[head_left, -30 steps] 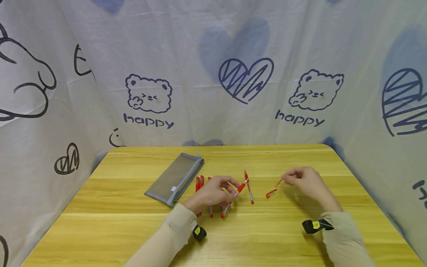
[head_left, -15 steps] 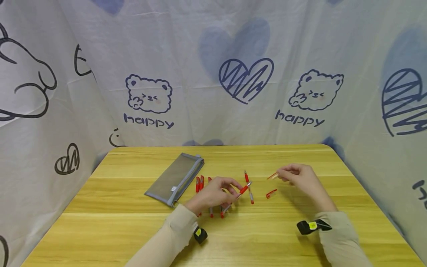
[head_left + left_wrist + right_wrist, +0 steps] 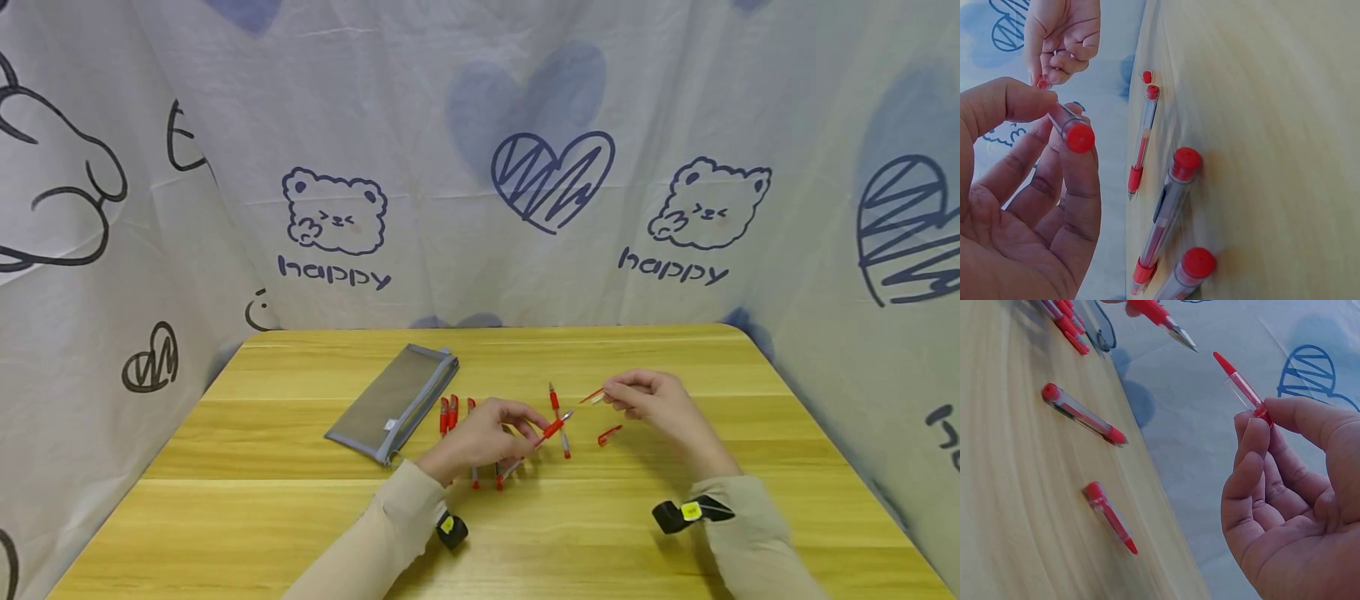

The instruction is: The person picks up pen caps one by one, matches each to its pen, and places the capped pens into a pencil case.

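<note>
Above the desk (image 3: pixel 570 533), the left hand (image 3: pixel 487 435) pinches an uncapped red gel pen (image 3: pixel 553 428) and the right hand (image 3: pixel 662 408) a loose cap (image 3: pixel 1250 393), which could snag the metal nib (image 3: pixel 1183 339) if tilted.

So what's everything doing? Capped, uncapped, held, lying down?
Held pen, uncapped, in left hand
Held cap, off, in right hand
Loose cap, lying down
Pen nearest loose cap, uncapped, lying down
Pouch, lying flat; zip unclear
Two pens nearest pouch, look capped
</note>
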Available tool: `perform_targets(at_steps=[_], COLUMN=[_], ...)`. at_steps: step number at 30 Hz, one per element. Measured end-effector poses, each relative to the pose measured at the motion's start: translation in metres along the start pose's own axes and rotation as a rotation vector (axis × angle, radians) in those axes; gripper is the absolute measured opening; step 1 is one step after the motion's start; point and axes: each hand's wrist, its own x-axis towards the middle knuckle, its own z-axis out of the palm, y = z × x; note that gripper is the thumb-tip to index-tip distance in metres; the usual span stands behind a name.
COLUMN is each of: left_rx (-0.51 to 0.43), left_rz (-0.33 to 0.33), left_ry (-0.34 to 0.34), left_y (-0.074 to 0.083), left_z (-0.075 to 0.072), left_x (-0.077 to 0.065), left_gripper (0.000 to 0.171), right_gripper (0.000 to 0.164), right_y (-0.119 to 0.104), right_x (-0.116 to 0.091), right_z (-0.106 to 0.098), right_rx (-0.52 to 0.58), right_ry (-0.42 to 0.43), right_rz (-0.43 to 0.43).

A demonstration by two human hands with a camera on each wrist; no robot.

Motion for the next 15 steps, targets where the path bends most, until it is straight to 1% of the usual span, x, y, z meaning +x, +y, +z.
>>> perform_targets(at_steps=[5,15], left_rx=[0.012,0.003], left_rz=[0.015,0.03], left_ry=[-0.002,0.001], left_y=[0.001,0.002], left_z=[0.0,0.002], left_x=[0.0,0.0], left_gripper=[0.025,0.024], right_gripper=[0.033,0.035], right_y=[0.0,0.0], right_x=[0.0,-0.001], right_z=[0.007,0.017], right_rx=[0.009,-0.02], right_ry=[-0.022,-0.052], right_rz=[0.003,-0.02])
